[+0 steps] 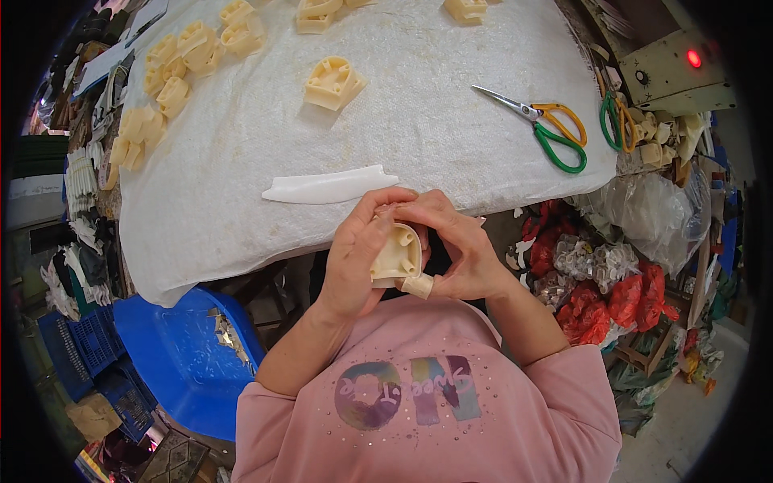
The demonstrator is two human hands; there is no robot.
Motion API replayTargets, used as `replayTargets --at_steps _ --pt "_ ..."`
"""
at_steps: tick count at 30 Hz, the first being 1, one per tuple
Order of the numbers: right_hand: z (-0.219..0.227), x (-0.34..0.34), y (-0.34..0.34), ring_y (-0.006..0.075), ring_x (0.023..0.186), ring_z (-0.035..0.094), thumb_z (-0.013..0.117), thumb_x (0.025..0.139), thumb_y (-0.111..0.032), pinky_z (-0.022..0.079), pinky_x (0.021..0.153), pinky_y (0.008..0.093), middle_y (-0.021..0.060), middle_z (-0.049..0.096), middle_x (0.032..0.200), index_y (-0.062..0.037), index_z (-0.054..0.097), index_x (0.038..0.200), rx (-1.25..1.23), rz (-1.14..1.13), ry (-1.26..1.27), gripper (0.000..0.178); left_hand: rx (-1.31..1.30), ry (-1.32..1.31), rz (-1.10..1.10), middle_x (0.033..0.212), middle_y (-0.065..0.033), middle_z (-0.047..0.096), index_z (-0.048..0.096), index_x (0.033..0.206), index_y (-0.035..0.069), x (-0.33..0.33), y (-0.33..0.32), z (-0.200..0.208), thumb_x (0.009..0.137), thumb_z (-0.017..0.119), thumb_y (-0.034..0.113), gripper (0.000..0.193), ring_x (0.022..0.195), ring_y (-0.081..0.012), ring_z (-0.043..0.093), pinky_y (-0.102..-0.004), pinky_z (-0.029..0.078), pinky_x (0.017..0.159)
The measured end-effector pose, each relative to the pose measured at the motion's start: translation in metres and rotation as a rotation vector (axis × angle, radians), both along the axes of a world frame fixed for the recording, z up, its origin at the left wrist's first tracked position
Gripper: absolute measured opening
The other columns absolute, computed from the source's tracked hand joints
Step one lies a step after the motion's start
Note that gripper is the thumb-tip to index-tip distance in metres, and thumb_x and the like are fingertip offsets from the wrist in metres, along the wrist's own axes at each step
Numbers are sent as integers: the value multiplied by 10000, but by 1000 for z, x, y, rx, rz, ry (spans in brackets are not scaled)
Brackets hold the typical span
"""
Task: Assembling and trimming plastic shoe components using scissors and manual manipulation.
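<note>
Both of my hands meet just past the table's near edge, around a cream plastic housing (393,256) whose hollow side, with small round posts, faces up. My left hand (358,249) wraps its left side. My right hand (463,245) grips it from the right, fingertips meeting the left ones at the top; a short cream stub (418,285) sticks out by the right thumb. Beyond the hands lies a curved white plastic strip (330,185). A similar cream housing (332,83) stands farther off on the cloth. Scissors (535,121) with one yellow and one green handle lie open to the right.
A white woven sheet (241,193) covers the table. More cream housings (197,48) cluster at its far left. Below left stands a blue tub (189,362) with scraps. Red plastic bags (592,310) fill the right. A metal box with a red light (676,68) sits far right.
</note>
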State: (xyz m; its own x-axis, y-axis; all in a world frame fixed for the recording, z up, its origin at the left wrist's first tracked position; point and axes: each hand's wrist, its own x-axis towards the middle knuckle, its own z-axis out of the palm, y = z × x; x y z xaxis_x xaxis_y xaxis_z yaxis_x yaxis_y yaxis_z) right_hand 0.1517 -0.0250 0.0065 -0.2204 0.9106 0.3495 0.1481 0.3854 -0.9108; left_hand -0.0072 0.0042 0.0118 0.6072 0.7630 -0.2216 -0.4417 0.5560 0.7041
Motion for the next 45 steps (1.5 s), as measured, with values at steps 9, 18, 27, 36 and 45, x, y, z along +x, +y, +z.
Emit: replayTargets --at_steps 9,18,27,36,45 --pt "-18 4 -6 232 1040 545 819 613 -67 412 912 351 153 582 1200 -44 380 1366 -57 31 152 872 4 -40 51 884 -148 552 277 1351 88 4 -8 7 915 492 459 611 742 -208 586 -306 515 628" --pt "3 -5 4 189 851 581 723 722 -205 505 778 346 107 527 1206 -77 481 1275 178 -66 -155 617 103 104 146 838 -145 560 207 1412 113 3 -14 1 890 272 670 766 700 -185 577 -286 497 569" --pt "1 -7 13 97 713 600 501 883 -153 518 458 193 50 519 1045 -26 622 930 -492 136 510 182 299 167 176 1201 -106 433 198 1416 77 17 -12 -1 866 386 655 821 835 -165 579 -280 522 606" --pt "-17 -25 -4 234 1062 496 410 951 -187 294 952 351 71 558 1123 -94 484 1229 -114 -135 169 303 131 88 312 1100 -127 496 278 1329 28 19 -15 11 943 485 319 526 949 -135 522 -257 446 802" --pt "-16 -31 -7 259 1200 413 338 984 -270 295 1004 369 133 435 1292 -80 327 1391 -121 -92 186 450 129 91 380 1044 -110 529 383 1254 61 17 -14 7 957 378 294 378 981 -164 543 -297 462 847"
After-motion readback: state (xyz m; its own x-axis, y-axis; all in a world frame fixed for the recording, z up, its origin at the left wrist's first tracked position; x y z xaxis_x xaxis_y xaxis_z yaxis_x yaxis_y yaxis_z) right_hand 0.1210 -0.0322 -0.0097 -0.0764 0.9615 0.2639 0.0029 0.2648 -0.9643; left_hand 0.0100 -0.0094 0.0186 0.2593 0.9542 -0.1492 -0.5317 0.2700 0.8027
